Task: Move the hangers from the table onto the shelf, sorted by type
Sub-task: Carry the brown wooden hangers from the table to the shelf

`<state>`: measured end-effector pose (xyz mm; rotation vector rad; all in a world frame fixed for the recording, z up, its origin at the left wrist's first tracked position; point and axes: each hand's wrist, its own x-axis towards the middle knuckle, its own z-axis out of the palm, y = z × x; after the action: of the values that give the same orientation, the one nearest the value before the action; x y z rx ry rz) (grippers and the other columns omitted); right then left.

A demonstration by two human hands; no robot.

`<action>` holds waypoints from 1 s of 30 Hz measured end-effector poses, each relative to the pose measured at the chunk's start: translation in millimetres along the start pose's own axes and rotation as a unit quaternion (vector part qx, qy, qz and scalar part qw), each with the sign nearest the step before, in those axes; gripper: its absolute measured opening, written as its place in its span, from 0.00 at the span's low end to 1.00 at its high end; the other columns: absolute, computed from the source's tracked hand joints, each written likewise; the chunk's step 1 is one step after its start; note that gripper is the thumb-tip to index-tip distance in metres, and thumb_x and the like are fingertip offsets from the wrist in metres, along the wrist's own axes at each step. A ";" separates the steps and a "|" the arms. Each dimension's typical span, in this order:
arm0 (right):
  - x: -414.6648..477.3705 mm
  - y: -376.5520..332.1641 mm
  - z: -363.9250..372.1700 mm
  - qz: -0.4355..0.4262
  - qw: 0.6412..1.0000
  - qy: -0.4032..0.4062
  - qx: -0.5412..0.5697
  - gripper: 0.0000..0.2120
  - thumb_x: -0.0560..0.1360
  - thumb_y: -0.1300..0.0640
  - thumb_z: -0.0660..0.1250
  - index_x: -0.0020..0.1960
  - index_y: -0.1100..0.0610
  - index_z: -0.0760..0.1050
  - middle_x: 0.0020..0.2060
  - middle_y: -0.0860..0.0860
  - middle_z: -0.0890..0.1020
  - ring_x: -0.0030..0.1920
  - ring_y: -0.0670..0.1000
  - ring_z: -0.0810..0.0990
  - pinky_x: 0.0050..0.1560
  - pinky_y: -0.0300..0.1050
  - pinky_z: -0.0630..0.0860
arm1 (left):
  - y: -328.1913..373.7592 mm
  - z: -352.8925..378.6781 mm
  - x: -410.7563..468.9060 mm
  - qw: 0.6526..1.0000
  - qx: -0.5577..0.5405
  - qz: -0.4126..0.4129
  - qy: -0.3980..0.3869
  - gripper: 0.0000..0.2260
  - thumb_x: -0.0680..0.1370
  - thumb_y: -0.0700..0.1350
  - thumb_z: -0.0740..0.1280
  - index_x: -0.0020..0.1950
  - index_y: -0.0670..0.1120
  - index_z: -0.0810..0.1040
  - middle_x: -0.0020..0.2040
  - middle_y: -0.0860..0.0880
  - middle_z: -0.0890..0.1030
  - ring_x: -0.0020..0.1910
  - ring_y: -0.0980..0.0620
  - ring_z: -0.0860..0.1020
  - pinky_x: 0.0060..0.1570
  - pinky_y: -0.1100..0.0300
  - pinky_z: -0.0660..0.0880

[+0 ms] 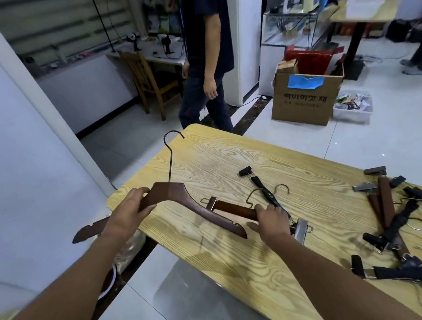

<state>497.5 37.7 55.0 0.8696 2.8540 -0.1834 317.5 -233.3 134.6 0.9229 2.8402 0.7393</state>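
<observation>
My left hand (128, 215) grips a dark brown wooden coat hanger (173, 191) by its left shoulder and holds it above the near left corner of the light wooden table (231, 157); the hanger's black hook points up and away. My right hand (270, 220) closes round a brown wooden clip hanger (234, 210) lying on the table, with metal clips at both ends. A black clip hanger (265, 190) lies just beyond it. A heap of several black and brown clip hangers (391, 230) covers the right end of the table. No shelf is in view.
A person in dark clothes (206, 53) stands just past the table's far corner. A cardboard box (305, 93) and a white bin (353, 106) sit on the tiled floor to the right. A wooden chair (148, 79) stands at a desk behind. A white wall (16, 158) is on my left.
</observation>
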 end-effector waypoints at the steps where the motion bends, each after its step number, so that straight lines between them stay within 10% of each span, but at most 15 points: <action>1: 0.7 1.5 -9.0 0.003 1.000 0.015 0.005 0.23 0.77 0.40 0.60 0.64 0.55 0.68 0.58 0.58 0.76 0.59 0.59 0.73 0.57 0.50 0.68 | 3.9 -3.2 -2.2 1.000 0.001 0.002 0.004 0.19 0.77 0.45 0.67 0.66 0.43 0.70 0.57 0.46 0.75 0.52 0.50 0.74 0.53 0.57 0.71; 30: -35.2 51.2 -190.2 -0.217 0.923 0.294 0.124 0.20 0.74 0.36 0.61 0.53 0.52 0.75 0.46 0.52 0.78 0.47 0.55 0.77 0.48 0.48 0.70 | 139.4 -25.4 -116.1 0.987 0.044 -0.111 0.106 0.17 0.76 0.45 0.68 0.63 0.42 0.73 0.49 0.49 0.73 0.46 0.52 0.73 0.48 0.62 0.68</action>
<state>534.3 91.3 244.2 0.3350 3.6272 -0.4004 482.3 -211.9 211.8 0.5522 3.1152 0.7296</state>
